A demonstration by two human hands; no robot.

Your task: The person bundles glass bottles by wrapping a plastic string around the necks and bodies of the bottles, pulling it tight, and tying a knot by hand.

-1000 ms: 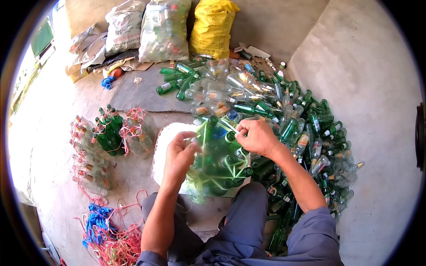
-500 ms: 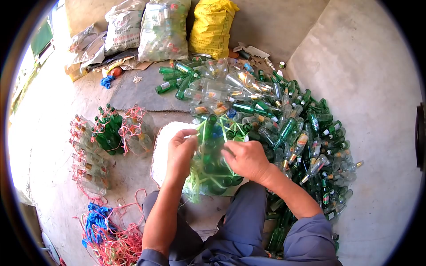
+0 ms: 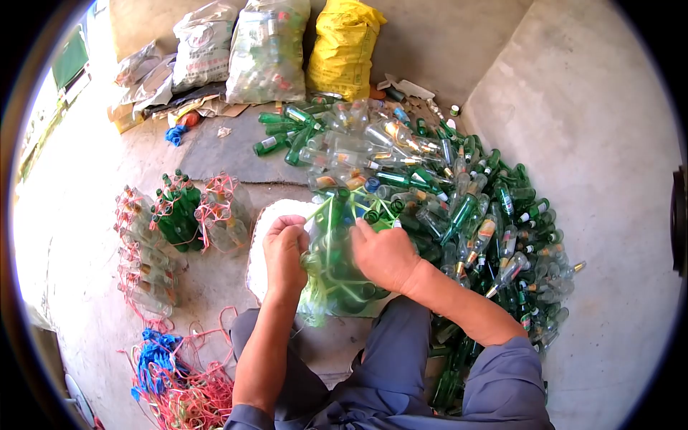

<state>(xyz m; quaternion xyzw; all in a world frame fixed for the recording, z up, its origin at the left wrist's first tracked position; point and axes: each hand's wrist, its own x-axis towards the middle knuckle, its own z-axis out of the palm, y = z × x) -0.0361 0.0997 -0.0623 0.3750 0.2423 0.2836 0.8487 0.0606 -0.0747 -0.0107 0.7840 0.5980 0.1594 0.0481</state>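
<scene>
Two bare hands, the left (image 3: 286, 252) and the right (image 3: 387, 256), work pale green twine (image 3: 320, 208) over a cluster of green bottles (image 3: 345, 251). Loose bottles (image 3: 466, 208) sprawl right of the cluster; pink-tied bundles (image 3: 177, 213) stand left of it, and a yellow sack (image 3: 345, 50) beyond it.

One head-worn view — looking forward and steeply down, from above the lap.

Plain blue-grey trousers (image 3: 394, 344) match the 2 creased, elbow-length sleeves (image 3: 503, 380).
</scene>
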